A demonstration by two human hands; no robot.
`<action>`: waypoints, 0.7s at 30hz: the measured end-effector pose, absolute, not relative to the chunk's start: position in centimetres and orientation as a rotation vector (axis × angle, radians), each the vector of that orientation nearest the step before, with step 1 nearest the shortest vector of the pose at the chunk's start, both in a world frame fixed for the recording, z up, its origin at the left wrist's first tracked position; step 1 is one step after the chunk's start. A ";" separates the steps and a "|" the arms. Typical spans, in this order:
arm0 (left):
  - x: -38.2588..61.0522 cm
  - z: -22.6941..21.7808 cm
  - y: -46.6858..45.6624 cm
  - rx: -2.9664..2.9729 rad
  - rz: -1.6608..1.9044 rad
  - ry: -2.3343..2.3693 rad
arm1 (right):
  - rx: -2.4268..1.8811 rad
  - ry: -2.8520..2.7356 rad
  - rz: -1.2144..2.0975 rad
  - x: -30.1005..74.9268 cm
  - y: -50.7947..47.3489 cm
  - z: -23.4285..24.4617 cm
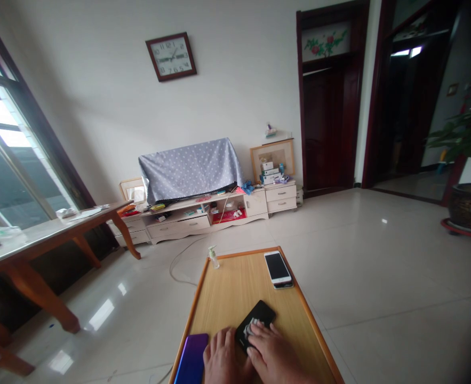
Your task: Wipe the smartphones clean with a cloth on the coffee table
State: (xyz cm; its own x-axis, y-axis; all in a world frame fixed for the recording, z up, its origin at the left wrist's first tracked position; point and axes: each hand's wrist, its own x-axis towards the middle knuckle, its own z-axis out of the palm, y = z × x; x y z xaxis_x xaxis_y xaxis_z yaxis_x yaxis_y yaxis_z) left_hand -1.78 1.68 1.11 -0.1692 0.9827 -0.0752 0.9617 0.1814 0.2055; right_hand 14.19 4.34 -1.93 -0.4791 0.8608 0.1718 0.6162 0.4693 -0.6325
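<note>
- While clamping cloth [253,326] onto black phone [261,308] on table [239,277] under fingertips of right hand [273,349], resting left hand [222,354] alongside with unclear grip.
- Risking skid from uneven pressure.
- Risking fall of purple phone [192,358] if nudged.

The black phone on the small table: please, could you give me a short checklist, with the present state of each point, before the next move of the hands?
1. The black phone lies flat on the small table: ok.
2. The grey wad is under the right-hand grip: ok, on the phone's upper face.
3. The left-hand grip steadies the phone: cannot tell; it is at the phone's left side, but contact is unclear.
4. There is free room between that hand and the purple-blue phone: not ok, hardly any gap shows.
5. The pump bottle stands upright, away from both hands: ok, near the far left corner.
</note>
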 end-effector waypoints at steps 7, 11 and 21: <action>-1.5 0.4 1.8 1.897 0.189 2.324 | -1.463 -2.159 0.574 15.4 6.2 -1.9; -1.6 0.9 1.7 1.891 0.178 2.287 | -1.449 -2.181 0.576 14.9 5.5 -2.1; -1.8 0.4 1.6 1.914 0.190 2.295 | -1.411 -2.174 0.595 14.9 5.3 -1.3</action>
State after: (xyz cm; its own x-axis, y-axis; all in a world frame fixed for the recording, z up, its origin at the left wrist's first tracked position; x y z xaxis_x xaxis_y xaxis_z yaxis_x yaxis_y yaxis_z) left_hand -1.79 1.60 0.36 -0.1767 0.9838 -0.0318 0.9651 0.1795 0.1909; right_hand 14.93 5.33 -1.30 -0.3548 0.9219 0.1557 0.7141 0.3747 -0.5913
